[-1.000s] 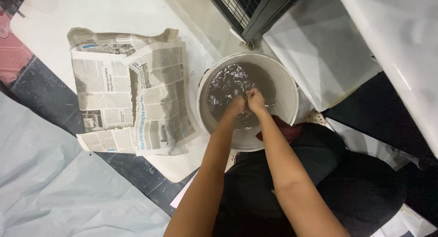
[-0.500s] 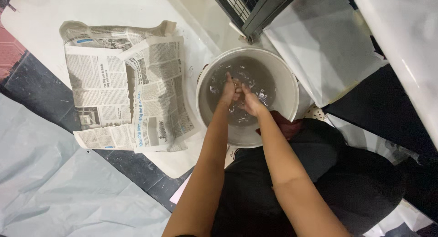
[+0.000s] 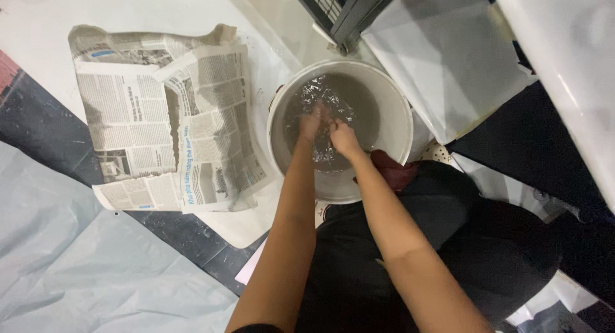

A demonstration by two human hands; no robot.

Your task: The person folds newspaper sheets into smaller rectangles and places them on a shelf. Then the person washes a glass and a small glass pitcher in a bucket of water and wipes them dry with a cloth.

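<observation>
Both hands have shifted since the earlier frames: they sat near the middle of the round white plastic bucket point(image 3: 397, 124) a second ago, and now press together toward its far-left side, with the grey murky water point(image 3: 359, 105) more churned around them.

Left hand point(image 3: 312, 123): fingers curled inward, dipped at the water surface, touching the right hand. Right hand point(image 3: 343, 139): closed into a loose fist against the left. Grip on both looks narrow; whether anything is held between them I cannot tell (splash and glare hide the fingertips).

Bucket stands on the floor just in front of the person's knees, close enough that both forearms reach in without leaning. Spread sheets of printed newspaper point(image 3: 166, 121) lie flat just beside the bucket on the left, overlapping, likely laid to catch drips. Dark red cloth point(image 3: 392, 169) sits against the bucket's near rim. Pale grey plastic sheeting point(image 3: 77, 269) covers the floor nearer left.
</observation>
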